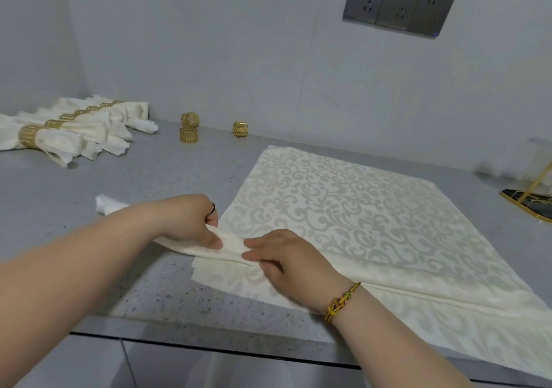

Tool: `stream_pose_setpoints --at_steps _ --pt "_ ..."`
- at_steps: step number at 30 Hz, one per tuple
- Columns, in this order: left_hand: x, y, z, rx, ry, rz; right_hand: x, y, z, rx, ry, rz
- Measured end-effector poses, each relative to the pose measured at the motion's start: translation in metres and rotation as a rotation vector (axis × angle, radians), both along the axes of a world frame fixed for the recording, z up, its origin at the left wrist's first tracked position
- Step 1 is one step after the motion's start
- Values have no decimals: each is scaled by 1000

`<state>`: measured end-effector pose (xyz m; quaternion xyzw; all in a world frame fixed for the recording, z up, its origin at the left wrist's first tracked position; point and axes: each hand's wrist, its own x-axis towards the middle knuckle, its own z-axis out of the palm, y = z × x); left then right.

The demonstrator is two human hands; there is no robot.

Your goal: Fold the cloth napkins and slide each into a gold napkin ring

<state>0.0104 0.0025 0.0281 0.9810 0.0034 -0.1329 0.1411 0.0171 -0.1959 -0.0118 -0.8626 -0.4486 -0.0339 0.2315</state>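
A cream damask napkin [352, 208] lies spread on the grey counter, with a raised pleat along its near side. My left hand [188, 223] pinches the left end of that pleat. My right hand [283, 259] pinches the same fold just to the right, fingers curled over it. Three loose gold napkin rings stand near the back wall: two stacked [189, 127] and one alone [240, 129]. Several finished napkins in gold rings [59, 130] lie at the far left.
The counter's front edge [209, 349] runs just below my forearms. A small white scrap [107, 204] lies behind my left wrist. A gold-framed dark object [531, 202] stands at the right edge. Wall sockets [398, 5] sit above.
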Motion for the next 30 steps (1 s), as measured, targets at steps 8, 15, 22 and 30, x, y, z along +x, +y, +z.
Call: stream_pose_setpoints --at_steps 8,15,22,30 --pt "7 33 19 176 167 -6 5 2 -9 152 100 -36" --pt "-7 61 46 -161 206 24 3 0 -5 120 28 -41" --pt "-1 -14 78 -606 142 -155 0 -9 7 7 91 -38" --pt "15 -87 36 -478 167 -216 -9 -54 19 437 481 -242"
